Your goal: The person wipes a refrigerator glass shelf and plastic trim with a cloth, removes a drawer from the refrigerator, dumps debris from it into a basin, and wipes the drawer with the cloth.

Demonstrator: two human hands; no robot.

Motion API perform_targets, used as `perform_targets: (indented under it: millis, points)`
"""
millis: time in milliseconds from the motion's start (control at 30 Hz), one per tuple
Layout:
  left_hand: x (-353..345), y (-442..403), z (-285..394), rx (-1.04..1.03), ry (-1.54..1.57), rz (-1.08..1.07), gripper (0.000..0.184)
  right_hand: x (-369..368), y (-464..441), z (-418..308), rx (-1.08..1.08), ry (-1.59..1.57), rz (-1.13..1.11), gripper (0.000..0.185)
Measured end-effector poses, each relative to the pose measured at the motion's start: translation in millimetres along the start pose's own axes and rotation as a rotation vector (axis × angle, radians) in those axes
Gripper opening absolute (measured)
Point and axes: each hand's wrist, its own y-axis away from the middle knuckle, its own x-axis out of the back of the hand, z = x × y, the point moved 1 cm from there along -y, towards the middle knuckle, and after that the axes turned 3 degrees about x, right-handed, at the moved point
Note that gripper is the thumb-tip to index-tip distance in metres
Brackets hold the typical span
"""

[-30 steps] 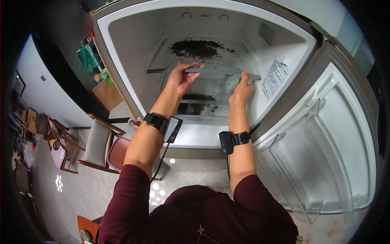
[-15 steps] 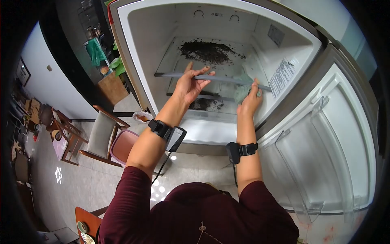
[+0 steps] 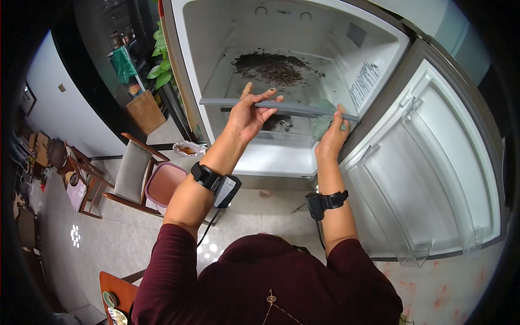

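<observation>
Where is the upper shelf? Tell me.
In the head view's upper middle, the upper shelf spans the fridge, the right hand near its right end.

A pink plastic bin [image 3: 164,182] stands beside a brown wooden-framed, grey-padded chair [image 3: 130,167]; beyond them show a broad-leaved green plant [image 3: 162,80] and a flat tan panel [image 3: 145,112]

Likely home: open fridge [image 3: 203,59], cushioned chair [image 3: 130,168] (leafy plant [image 3: 162,77] too).

We've got rm over the shelf [image 3: 216,101] & dark debris [image 3: 271,66]. To our R, fridge wall [image 3: 383,51] & open door [image 3: 449,162] block us.
</observation>
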Motion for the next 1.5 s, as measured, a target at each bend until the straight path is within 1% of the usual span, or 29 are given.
perform_targets:
  millis: [100,233,300,367,433,500,533,600,633,700,800,867,1000,1067,1233,1333,1400,1433,1500]
  points:
    - [-6,17,-3,0.002,-0.010,0.040,0.083,7,11,-6,0.009,0.029,0.002,0.042]
    - [-5,33,-6,0.014,-0.028,0.019,0.084,20,21,-8,0.005,0.026,-0.023,0.041]
    - [-4,40,-7,0.007,-0.054,-0.025,0.082,28,26,-9,0.006,0.045,-0.030,0.041]
    - [-8,50,-7,0.004,-0.088,-0.013,0.079,34,33,-14,0.070,0.098,-0.060,0.039]
    - [-9,59,-8,-0.012,-0.096,-0.007,0.083,39,42,-19,0.046,0.087,-0.075,0.038]
    - [-9,69,-10,-0.004,-0.092,-0.020,0.081,46,46,-19,0.168,0.160,-0.111,0.038]
    - [-8,73,-12,-0.004,-0.090,-0.039,0.078,51,49,-19,0.160,0.166,-0.110,0.038]
    - [-6,79,-13,-0.007,-0.088,-0.049,0.079,59,55,-20,0.213,0.194,-0.169,0.038]
    - [-6,81,-14,-0.015,-0.089,-0.068,0.079,61,57,-20,0.206,0.198,-0.167,0.038]
    - [-6,85,-14,-0.021,-0.093,-0.067,0.080,62,61,-25,0.130,0.109,-0.226,0.038]
    - [-6,91,-15,-0.021,-0.113,-0.068,0.081,61,69,-38,0.095,0.166,-0.242,0.041]
    - [-10,92,-14,-0.031,-0.116,-0.030,0.082,61,71,-41,0.098,0.161,-0.234,0.040]
    - [-7,95,-12,-0.012,-0.114,-0.061,0.082,63,72,-43,0.089,0.134,-0.222,0.038]
    - [-7,99,-12,-0.008,-0.123,-0.044,0.077,65,75,-43,0.082,0.134,-0.218,0.037]
    - [-11,116,-15,0.009,-0.103,0.001,0.073,75,82,-44,0.081,0.100,-0.205,0.031]
    - [-6,125,-18,0.025,-0.078,0.017,0.071,83,88,-47,0.118,0.155,-0.243,0.030]
    - [-6,132,-20,0.033,-0.071,0.014,0.071,91,91,-52,0.165,0.175,-0.340,0.031]
    - [-7,138,-20,0.026,-0.077,0.007,0.071,97,94,-54,0.164,0.177,-0.337,0.031]
    - [-10,146,-21,0.022,-0.083,0.000,0.071,105,97,-60,0.150,0.166,-0.456,0.036]
